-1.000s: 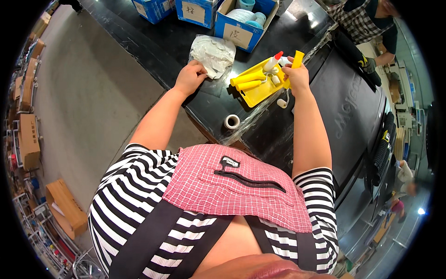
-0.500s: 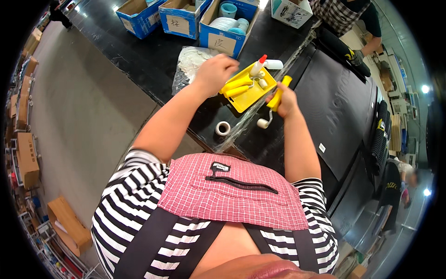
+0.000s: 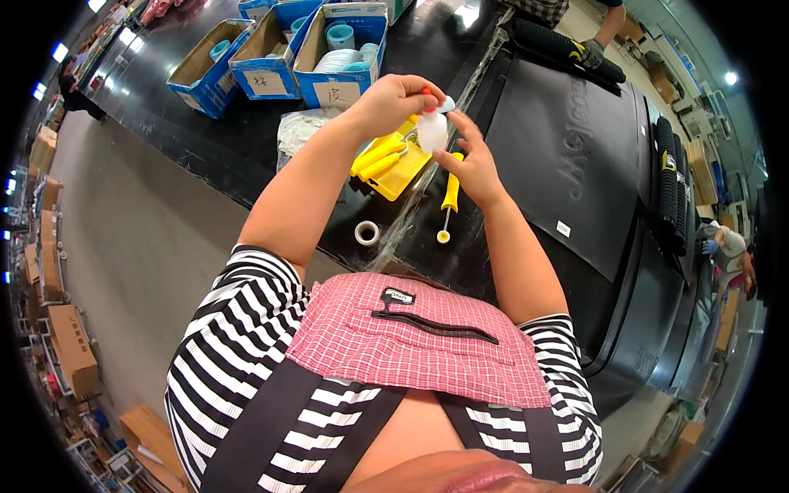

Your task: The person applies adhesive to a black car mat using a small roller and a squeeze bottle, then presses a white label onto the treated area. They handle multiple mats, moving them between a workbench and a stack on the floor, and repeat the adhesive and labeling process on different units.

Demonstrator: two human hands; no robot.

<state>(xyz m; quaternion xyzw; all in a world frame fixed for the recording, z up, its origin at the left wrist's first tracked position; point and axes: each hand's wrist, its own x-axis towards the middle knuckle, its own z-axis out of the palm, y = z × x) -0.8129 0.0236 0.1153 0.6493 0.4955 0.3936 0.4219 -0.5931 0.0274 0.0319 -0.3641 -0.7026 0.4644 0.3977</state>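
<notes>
My left hand (image 3: 403, 100) pinches the red cap of a white squeeze bottle (image 3: 432, 133), held up over the yellow tray (image 3: 401, 178). My right hand (image 3: 472, 162) curves round the bottle's right side, its thumb by the lower end. Just below this hand is a small paint roller (image 3: 450, 197) with a yellow handle, its head toward me; whether any finger touches it I cannot tell. More yellow-handled rollers (image 3: 380, 158) lie in the tray, partly hidden by my left hand. Behind the bottle, another white item (image 3: 446, 104) shows only in part.
A tape roll (image 3: 366, 233) stands near the front table edge. A bag of white material (image 3: 302, 131) lies left of the tray. Blue boxes (image 3: 274, 62) line the back. On the right are black mats (image 3: 567, 156) and a co-worker's gloved hand (image 3: 592, 53) on a rolled mat.
My left hand has taken hold of the squeeze bottle by its cap and raised it. My right hand has come left to the bottle; the roller it gripped now hangs or lies below it.
</notes>
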